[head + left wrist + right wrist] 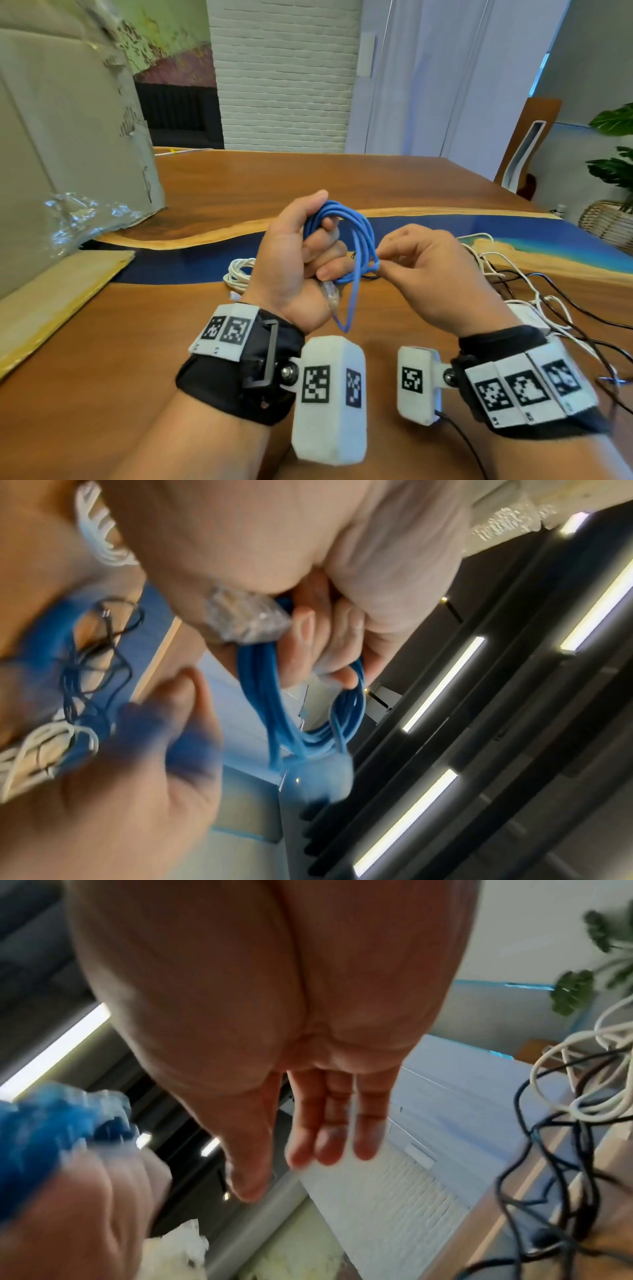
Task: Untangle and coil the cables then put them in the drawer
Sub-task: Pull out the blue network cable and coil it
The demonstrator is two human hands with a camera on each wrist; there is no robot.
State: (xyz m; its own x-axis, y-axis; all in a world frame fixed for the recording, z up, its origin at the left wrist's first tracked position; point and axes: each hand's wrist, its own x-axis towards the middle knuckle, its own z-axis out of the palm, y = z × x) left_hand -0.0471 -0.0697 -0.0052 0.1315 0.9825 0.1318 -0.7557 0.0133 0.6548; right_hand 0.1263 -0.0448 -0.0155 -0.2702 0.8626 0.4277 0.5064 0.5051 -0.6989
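Observation:
My left hand [318, 240] is raised above the table and grips a coiled blue cable [358, 236]; several loops pass through its curled fingers. One loop hangs down to about wrist level, and a clear plug [330, 296] sticks out below the fist. The left wrist view shows the fingers [308, 631] wrapped round the blue loops [260, 685] beside the plug [243, 618]. My right hand [385, 257] hovers at the coil's right edge. In the right wrist view its fingers [329, 1123] are straight and hold nothing. No drawer is in view.
A coiled white cable [239, 272] lies on the wooden table [308, 178] behind my left wrist. Tangled black and white cables [520, 287] spread at the right. A large cardboard box [68, 137] and a flat cardboard sheet [51, 301] stand left. A wicker basket [606, 219] is far right.

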